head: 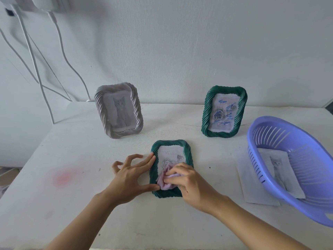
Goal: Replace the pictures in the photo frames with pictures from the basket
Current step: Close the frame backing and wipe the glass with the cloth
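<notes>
A green frame (187, 150) with a rose picture lies flat on the white table (72, 177). My right hand (191, 181) pinches a small lilac cloth (166, 181) against its glass. My left hand (131, 175) steadies the frame's left edge with index finger and thumb, the other fingers curled up off it. A grey frame (119, 110) with a kitten picture stands at the back left. A second green frame (224, 111) stands at the back right, its rose picture scribbled over in blue. The purple basket (295, 159) at the right holds a kitten picture (277, 168).
A sheet of paper (252, 184) lies partly under the basket. White cables (63, 56) hang down the wall at the back left. A faint pink stain (63, 178) marks the table left of my hands. The table's left edge drops off near the floor.
</notes>
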